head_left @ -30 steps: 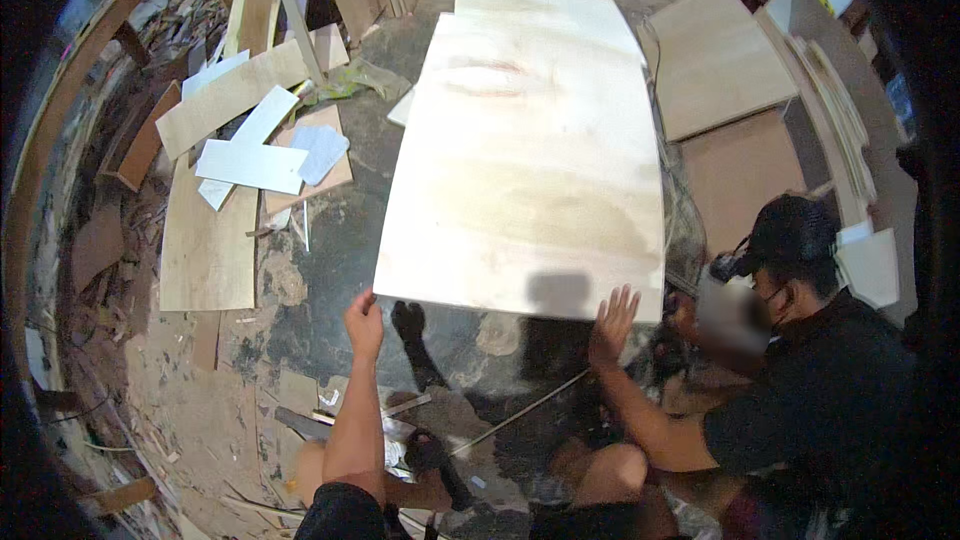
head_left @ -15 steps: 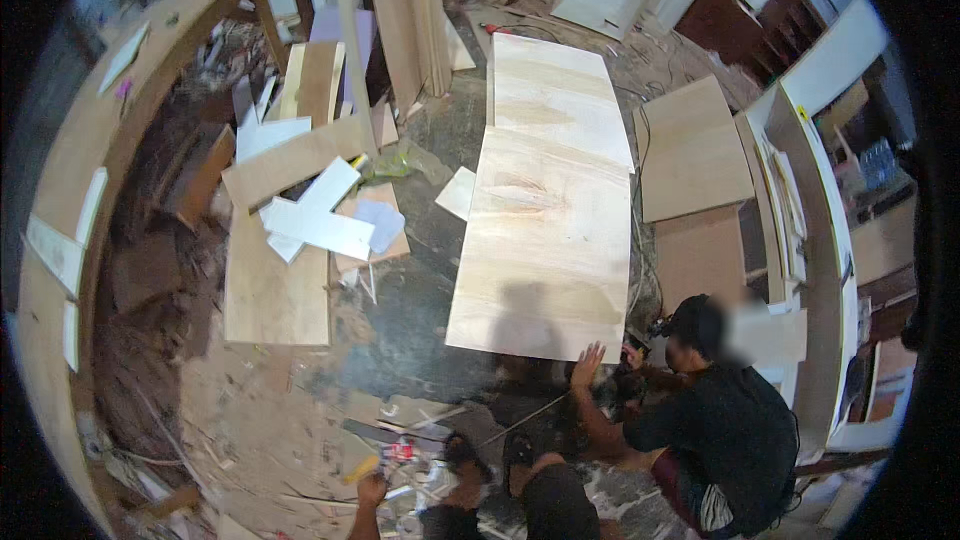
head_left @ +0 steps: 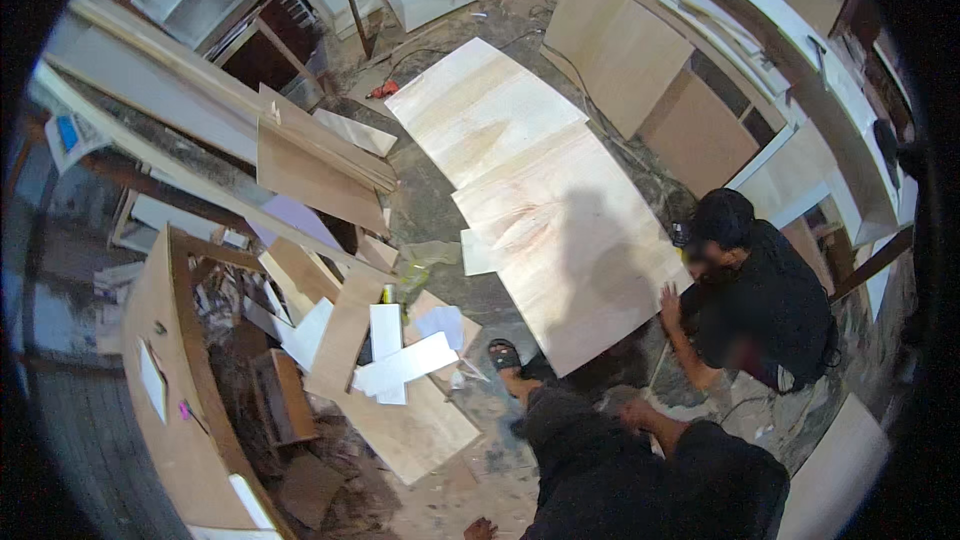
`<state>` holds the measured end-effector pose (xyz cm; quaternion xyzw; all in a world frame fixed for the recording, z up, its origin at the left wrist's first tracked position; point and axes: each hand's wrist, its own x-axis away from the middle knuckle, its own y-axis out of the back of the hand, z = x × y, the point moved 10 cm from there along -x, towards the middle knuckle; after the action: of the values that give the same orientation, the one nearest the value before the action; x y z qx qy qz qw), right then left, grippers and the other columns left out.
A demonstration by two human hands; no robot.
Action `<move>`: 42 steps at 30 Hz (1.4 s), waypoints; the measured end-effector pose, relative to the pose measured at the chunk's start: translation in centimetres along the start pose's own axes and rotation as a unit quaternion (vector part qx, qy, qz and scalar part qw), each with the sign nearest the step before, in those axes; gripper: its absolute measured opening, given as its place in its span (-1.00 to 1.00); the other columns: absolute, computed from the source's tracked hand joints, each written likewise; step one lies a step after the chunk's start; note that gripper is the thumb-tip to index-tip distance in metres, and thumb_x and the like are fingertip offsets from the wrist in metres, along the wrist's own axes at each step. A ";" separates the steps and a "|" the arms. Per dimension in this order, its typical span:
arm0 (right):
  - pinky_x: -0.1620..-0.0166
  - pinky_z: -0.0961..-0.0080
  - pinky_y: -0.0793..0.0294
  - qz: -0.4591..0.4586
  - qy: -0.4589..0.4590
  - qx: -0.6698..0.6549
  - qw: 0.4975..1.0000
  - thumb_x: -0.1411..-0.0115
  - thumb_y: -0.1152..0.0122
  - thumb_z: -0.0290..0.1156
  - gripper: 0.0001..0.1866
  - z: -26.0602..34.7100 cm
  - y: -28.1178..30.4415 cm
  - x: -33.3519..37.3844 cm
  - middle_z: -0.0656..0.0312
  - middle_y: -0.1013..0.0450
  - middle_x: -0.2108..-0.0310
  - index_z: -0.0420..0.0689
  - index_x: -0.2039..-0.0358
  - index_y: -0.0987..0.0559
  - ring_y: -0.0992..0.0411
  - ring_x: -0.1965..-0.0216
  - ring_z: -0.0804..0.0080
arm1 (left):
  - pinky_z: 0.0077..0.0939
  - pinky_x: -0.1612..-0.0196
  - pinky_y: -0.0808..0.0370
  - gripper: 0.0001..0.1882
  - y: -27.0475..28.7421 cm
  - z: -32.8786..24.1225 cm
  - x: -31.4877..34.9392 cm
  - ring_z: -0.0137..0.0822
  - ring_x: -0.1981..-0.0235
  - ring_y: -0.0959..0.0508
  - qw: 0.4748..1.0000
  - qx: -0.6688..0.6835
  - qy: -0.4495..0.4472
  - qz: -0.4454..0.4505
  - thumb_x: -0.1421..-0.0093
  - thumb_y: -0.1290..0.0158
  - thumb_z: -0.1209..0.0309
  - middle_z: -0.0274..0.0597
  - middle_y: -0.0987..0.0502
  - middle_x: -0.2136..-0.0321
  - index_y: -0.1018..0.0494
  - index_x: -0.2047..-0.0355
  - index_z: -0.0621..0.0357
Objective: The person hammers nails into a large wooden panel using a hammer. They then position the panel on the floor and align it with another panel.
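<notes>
Only part of my left hand (head_left: 481, 529) shows, at the lower edge; its fingers are too small and cut off to read. My right hand is outside the picture. My dark-clad legs (head_left: 600, 460) stand apart, the sandalled left foot (head_left: 505, 354) beside the near end of a long pale wooden panel (head_left: 590, 260) on the floor. A second pale panel (head_left: 480, 105) adjoins its far end. At the right, a co-worker (head_left: 765, 290) in black squats by the near corner, one hand (head_left: 670, 305) at the panel's edge.
White and brown board offcuts (head_left: 405, 368) lie piled left of my foot. Behind them lean tall boards (head_left: 320, 165). A wooden bench-like frame (head_left: 180, 410) stands at the left. Brown panels (head_left: 620, 55) lie beyond the long panel, near a cable and a red tool (head_left: 382, 90).
The view has turned, so the panels now slant and the offcuts appear nearer the middle. My left hand has dropped to the lower edge. The co-worker's hand remains at the panel.
</notes>
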<state>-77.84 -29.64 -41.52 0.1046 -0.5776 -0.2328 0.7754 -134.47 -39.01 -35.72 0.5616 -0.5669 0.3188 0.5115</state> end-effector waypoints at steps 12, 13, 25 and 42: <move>0.33 0.41 -0.59 -0.220 -0.120 -0.690 0.679 -0.35 -0.15 -0.16 -0.58 6.1 29.8 -1.7 0.09 -0.62 0.18 -0.23 -0.04 -0.57 -0.62 0.20 0.33 | -0.45 0.23 -0.56 -0.52 10.1 -67.4 0.8 -0.31 0.18 -0.64 0.934 0.073 -0.334 -0.101 -0.34 -0.14 0.27 -0.13 -0.60 0.05 -0.41 -0.20 0.23; 0.33 0.41 -0.59 -0.210 -0.146 -0.728 0.636 -0.36 -0.14 -0.15 -0.56 6.0 29.5 -1.6 0.09 -0.62 0.17 -0.24 -0.05 -0.56 -0.62 0.22 0.33 | -0.54 0.29 -0.52 -0.54 8.7 -70.3 0.6 -0.41 0.26 -0.61 0.933 0.052 -0.344 -0.093 -0.31 -0.15 0.34 -0.18 -0.62 0.13 -0.44 -0.17 0.26; -0.02 0.28 -0.51 -0.313 -0.202 -0.645 0.667 -0.32 -0.13 -0.13 -0.58 14.9 40.5 -25.1 0.01 -0.61 0.13 -0.20 0.03 -0.64 -0.57 0.06 0.14 | -0.08 -0.14 -0.46 -0.28 -20.2 -95.0 -32.2 0.13 -0.08 -0.54 0.607 -0.682 -0.361 0.187 -0.13 -0.23 0.06 0.23 -0.53 -0.05 -0.37 -0.24 0.11; -0.28 0.10 -0.25 -0.234 -0.453 -0.750 0.421 -0.25 -0.22 -0.09 -0.39 7.9 18.4 -66.3 -0.05 -0.41 -0.18 -0.15 -0.22 -0.42 -0.33 -0.22 0.02 | 0.02 -0.27 -0.32 -0.22 -33.6 -87.8 -74.2 0.03 -0.24 -0.39 0.332 -0.825 -0.429 0.162 -0.13 -0.17 -0.02 0.05 -0.36 -0.24 -0.29 -0.30 0.03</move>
<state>-95.80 19.12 -87.29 -0.5074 -0.3958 -0.7603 0.0885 -94.07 60.66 -88.48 -0.1903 -0.7611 -0.5196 0.3384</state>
